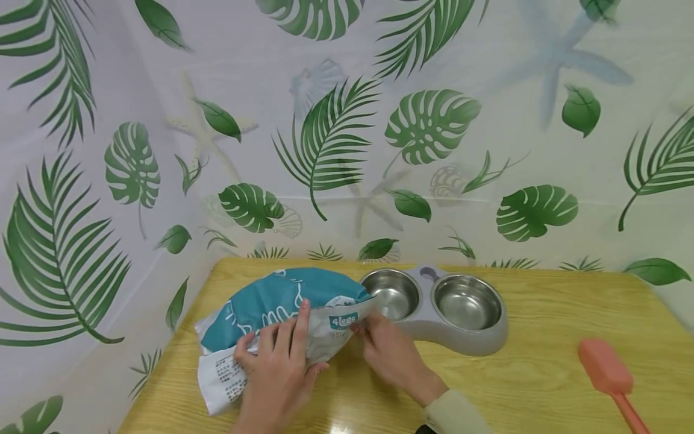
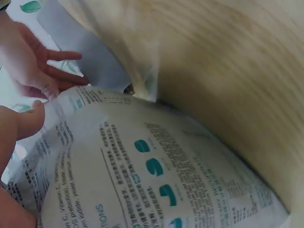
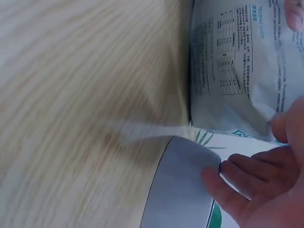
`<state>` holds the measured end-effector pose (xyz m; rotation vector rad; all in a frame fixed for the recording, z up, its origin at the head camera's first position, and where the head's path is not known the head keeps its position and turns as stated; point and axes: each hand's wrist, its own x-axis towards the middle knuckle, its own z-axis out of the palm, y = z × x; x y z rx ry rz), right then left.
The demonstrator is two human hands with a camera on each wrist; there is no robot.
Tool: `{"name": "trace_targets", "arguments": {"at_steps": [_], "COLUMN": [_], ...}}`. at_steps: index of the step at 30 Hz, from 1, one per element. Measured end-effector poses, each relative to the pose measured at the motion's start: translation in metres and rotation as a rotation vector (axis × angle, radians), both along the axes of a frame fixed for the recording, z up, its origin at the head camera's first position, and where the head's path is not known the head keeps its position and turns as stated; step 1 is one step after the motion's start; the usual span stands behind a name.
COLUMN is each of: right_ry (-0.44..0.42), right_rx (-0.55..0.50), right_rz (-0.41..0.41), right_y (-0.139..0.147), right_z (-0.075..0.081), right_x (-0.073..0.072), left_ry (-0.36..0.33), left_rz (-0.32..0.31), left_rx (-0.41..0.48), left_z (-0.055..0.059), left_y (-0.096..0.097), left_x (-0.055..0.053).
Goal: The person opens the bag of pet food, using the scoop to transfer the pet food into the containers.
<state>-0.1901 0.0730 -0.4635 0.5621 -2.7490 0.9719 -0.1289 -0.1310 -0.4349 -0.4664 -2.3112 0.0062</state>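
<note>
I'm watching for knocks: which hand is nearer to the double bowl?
Right. The right hand is at the bag's end, close by the double bowl's left side; the left hand lies on the bag, farther to the left.

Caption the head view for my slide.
Left hand and right hand on a teal-and-white plastic bag; grey feeder with two round metal bowls; coral-red scoop at right.

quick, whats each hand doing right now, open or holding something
Left hand: open, resting on the teal and white bag.
Right hand: closed, pinching the bag's edge near the bowls.
</note>
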Motion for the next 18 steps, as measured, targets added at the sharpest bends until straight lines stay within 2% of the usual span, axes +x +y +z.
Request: {"name": "trace_targets", "arguments": {"at_steps": [3, 7, 12, 15, 18], "right_ry": [0.064, 0.128, 0.141, 0.044, -0.201], "right_rx": [-0.019, -0.105, -0.152, -0.192, -0.377], "right_rz": [-0.027, -0.079, -0.164, -0.181, -0.122], "right_y": [0.002, 0.005, 0.009, 0.011, 0.013], "right_z": [-0.001, -0.001, 0.004, 0.009, 0.016], "right_x": [-0.004, -0.008, -0.009, -0.002, 0.012], "left_ry": [0.011, 0.005, 0.043, 0.065, 0.05], "left_rz": [-0.008, -0.003, 0.008, 0.018, 0.006], "left_rx": [-0.014, -0.026, -0.043, -0.04, -0.014], "left_z": [-0.006, -0.009, -0.014, -0.02, -0.025], "left_y": [0.005, 0.009, 0.011, 0.011, 0.01], "left_x": [-0.003, -0.009, -0.022, -0.026, -0.022]}}
